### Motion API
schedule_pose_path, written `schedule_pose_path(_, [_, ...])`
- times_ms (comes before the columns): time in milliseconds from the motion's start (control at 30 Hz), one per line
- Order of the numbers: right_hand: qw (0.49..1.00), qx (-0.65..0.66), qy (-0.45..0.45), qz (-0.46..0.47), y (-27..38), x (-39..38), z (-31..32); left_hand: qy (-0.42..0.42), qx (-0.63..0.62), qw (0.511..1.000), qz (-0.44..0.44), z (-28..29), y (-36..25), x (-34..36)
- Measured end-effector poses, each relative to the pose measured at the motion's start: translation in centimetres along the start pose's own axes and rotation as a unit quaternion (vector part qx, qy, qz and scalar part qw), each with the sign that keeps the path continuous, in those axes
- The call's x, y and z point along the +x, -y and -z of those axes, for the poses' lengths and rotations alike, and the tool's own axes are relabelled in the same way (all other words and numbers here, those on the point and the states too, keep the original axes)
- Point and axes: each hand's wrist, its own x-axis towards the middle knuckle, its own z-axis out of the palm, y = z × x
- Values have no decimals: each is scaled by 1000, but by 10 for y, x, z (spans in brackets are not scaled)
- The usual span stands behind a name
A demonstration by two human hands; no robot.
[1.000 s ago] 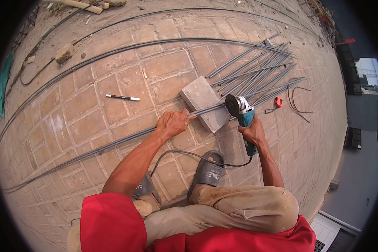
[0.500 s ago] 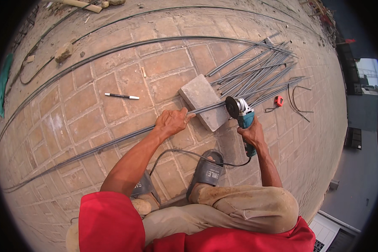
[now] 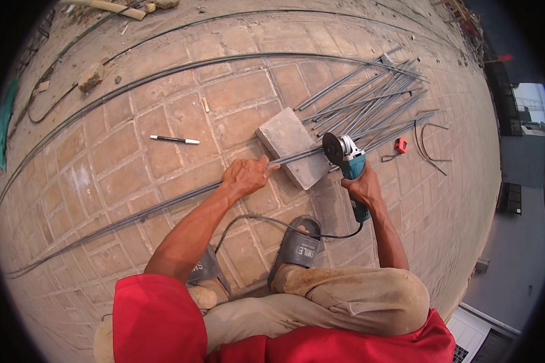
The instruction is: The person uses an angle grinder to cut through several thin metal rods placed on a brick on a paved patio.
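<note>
I squat on brick paving. My left hand grips a long steel rod where it lies across a grey concrete block. My right hand holds a teal angle grinder; its dark disc stands upright against the rod at the block's right edge. The grinder's black cable loops back over the paving by my sandalled feet.
A pile of cut steel rods fans out beyond the block. A black-and-white marker lies left of it. A small red tape measure and bent wire sit at the right. More long rods curve across the paving.
The disc has stayed at the rod by the block. Both hands hold nearly the same places; the view shifted slightly.
</note>
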Motion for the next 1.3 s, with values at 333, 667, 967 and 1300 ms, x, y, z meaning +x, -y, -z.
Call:
schedule_pose_path(333, [1000, 0, -9, 2, 7, 1, 2, 46, -7, 999, 23, 10, -6, 0])
schedule_pose_path(667, [1000, -15, -2, -11, 10, 3, 5, 37, -13, 999, 23, 3, -1, 1])
schedule_pose_path(967, [1000, -21, 6, 3, 9, 3, 6, 36, -1, 999, 14, -1, 2, 1])
schedule_pose_path(1300, [1000, -22, 9, -11, 10, 8, 7, 54, -6, 998, 31, 2, -1, 3])
